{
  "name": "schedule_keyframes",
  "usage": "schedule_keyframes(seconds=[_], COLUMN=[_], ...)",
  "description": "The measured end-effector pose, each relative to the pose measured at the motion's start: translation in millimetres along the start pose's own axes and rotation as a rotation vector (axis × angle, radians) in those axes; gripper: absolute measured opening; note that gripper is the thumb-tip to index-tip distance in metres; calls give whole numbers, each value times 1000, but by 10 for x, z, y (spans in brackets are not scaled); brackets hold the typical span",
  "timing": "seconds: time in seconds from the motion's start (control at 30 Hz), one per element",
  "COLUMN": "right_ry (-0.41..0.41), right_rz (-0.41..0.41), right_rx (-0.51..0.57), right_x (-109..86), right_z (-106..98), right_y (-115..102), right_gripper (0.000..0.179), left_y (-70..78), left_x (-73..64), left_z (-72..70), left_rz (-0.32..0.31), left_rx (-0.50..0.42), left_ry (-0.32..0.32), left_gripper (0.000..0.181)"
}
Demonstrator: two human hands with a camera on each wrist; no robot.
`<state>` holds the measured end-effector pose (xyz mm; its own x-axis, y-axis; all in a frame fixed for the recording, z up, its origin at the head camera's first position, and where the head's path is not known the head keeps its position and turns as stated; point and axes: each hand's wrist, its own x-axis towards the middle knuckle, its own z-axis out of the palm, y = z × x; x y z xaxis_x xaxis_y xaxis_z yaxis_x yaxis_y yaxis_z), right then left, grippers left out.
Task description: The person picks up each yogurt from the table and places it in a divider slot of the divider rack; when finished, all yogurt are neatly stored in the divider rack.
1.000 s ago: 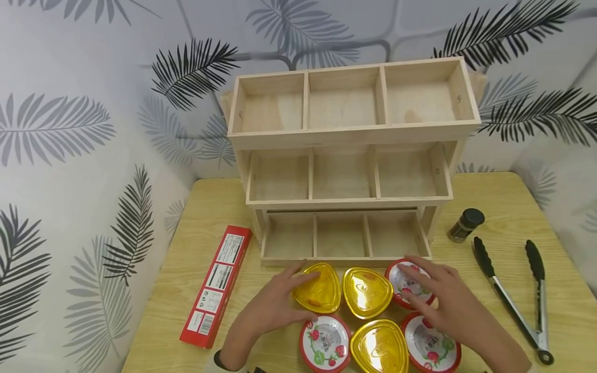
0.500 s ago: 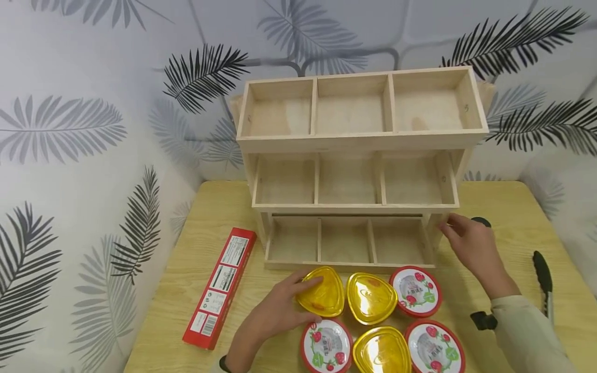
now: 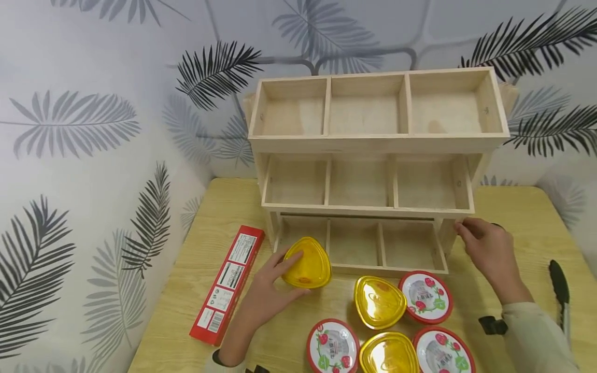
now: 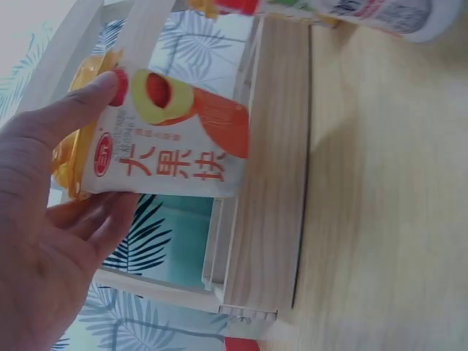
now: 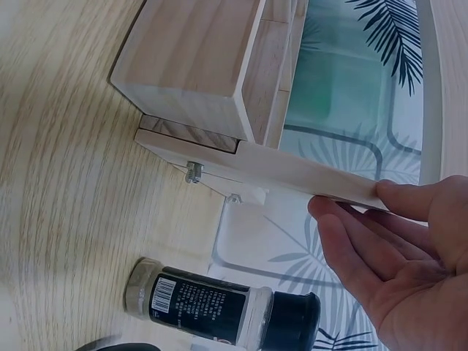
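Note:
In the head view my left hand (image 3: 268,298) holds a fruit cup (image 3: 308,265) with a rounded triangular yellow lid, in front of the bottom drawer's left compartment. The left wrist view shows thumb and fingers gripping this cup (image 4: 175,139) near its lid; its white side carries a peach picture. A wooden rack (image 3: 378,145) with three tiers of three compartments stands at the back. My right hand (image 3: 492,256) is at the rack's right side. Up close in the right wrist view, its thumb and fingers pinch the edge of the rack's side upright (image 5: 307,170).
Two yellow-lidded cups (image 3: 380,303) and three round red-rimmed cups (image 3: 425,298) stand on the table before the rack. A red box (image 3: 228,285) lies left. On the right are black-tipped tongs (image 3: 559,285) and a black-capped spice jar (image 5: 219,307).
My left hand has lifted the yellow-lidded cup from the group toward the bottom drawer. My right hand has left the round cups and taken hold of the rack's right upright.

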<state>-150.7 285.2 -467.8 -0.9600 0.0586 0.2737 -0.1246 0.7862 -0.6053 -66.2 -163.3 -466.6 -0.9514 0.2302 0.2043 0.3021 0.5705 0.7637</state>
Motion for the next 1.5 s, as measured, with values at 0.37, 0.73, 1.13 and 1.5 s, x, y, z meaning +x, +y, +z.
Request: schedule_keyframes(seconds=[0.37,0.73,1.13,1.5], right_ry=[40,0,1,-8], right_rz=[-14,42,33,30], right_rx=[-13,-3,15,18], right_x=[13,11,16,20], right_z=[28,45,14,13], right_y=[-4,-14,11,3], right_gripper=[31,36,35,35], left_y=[-281,-424,-423,-383], left_x=[355,541,640,661], left_z=[89,254,323,338], left_rz=[-56,-171,-101,-43], left_rx=[53,4,168,283], left_ry=[131,58,16,28], left_gripper=[73,73,72,76])
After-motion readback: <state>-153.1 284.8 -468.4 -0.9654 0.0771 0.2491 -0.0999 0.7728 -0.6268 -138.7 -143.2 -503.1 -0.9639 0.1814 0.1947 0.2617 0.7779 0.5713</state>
